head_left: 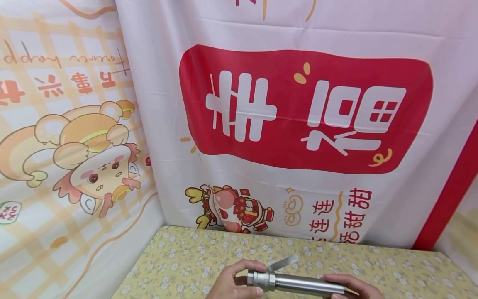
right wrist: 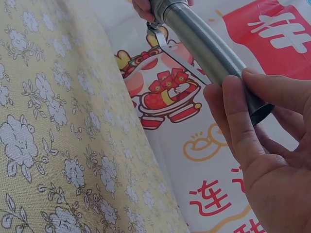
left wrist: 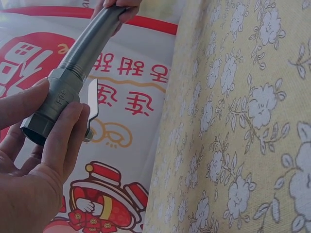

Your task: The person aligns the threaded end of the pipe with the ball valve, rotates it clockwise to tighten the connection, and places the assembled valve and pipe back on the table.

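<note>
A steel ball valve [head_left: 263,280] with a flat lever handle [head_left: 284,263] is joined to a smooth metal pipe [head_left: 302,285]. My left hand [head_left: 237,282] grips the valve body, thumb on one side and fingers on the other. In the left wrist view, the valve's hexagonal open end [left wrist: 39,127] faces the palm, and threads show where the pipe enters. With thumb and fingertips, my right hand [head_left: 352,286] holds the pipe's far end. The right wrist view shows that pipe [right wrist: 209,48] ending in an open round mouth beside the fingers. The lever slants away from the pipe.
Below the hands lies a table with a yellow floral cloth [head_left: 179,265]. Behind it hangs a white sheet with a red printed panel [head_left: 291,112]. A cartoon-printed sheet [head_left: 86,145] hangs at the left, and a red strip [head_left: 448,199] runs down the right.
</note>
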Demonstrator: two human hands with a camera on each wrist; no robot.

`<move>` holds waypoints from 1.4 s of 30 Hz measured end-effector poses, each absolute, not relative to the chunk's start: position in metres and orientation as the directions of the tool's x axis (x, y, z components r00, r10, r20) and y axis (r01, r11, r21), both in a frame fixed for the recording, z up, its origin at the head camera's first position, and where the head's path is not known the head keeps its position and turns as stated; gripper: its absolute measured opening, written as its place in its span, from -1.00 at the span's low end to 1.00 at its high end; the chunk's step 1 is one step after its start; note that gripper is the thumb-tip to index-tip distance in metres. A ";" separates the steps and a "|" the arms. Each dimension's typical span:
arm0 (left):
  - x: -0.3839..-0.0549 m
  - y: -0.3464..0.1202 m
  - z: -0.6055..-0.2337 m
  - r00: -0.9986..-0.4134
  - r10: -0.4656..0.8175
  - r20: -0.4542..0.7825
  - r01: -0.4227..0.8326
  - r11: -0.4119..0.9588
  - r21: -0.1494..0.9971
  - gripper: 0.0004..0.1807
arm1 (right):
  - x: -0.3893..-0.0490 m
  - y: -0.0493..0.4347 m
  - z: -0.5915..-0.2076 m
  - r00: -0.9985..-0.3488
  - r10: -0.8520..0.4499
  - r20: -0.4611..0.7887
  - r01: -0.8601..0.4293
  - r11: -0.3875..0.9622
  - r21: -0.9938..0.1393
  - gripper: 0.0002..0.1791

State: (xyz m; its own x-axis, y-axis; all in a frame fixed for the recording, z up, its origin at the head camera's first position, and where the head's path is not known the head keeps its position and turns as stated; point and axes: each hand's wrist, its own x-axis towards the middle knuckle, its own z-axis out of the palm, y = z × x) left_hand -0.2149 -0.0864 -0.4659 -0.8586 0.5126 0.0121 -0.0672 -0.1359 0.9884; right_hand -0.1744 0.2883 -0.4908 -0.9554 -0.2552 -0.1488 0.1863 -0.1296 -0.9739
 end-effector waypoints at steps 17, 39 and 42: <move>-0.214 -0.087 -0.466 -0.852 0.524 0.005 -0.091 -0.157 0.983 -0.54 | -0.176 0.287 -0.493 -0.975 -0.105 -0.194 0.193 0.019 -0.981 -0.39; -0.214 -0.085 -0.467 -0.838 0.544 0.043 -0.037 -0.136 0.990 -0.58 | -0.174 0.281 -0.496 -0.979 -0.021 -0.202 0.202 -0.006 -0.979 -0.43; -0.214 -0.086 -0.467 -0.836 0.546 0.048 -0.028 -0.130 0.991 -0.59 | -0.174 0.282 -0.494 -0.980 -0.094 -0.175 0.181 -0.054 -0.982 -0.50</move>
